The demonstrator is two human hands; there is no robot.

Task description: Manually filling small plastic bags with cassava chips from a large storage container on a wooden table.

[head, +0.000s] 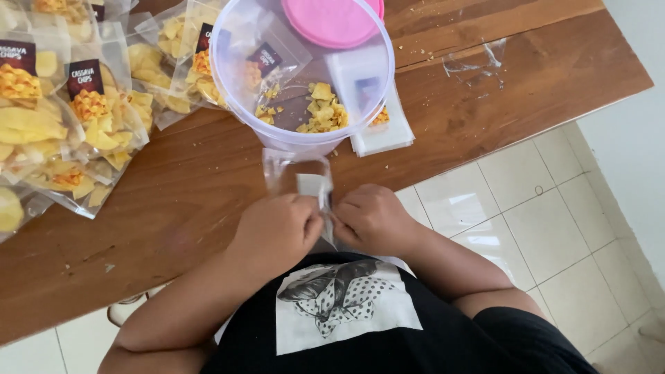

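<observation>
Clear bag (299, 173) lengthwise away from hands (325, 225)

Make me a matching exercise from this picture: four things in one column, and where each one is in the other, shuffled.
Things:
1. pink lid
2. clear empty bag
3. filled chip bags
4. chip crumbs

Places:
A. piled on the table's left side
B. at the bottom of the clear tub
C. pinched between left hand and right hand
D. on the table beyond the tub, seen through it

Pairs: 1-D, 2-C, 3-A, 4-B
</observation>
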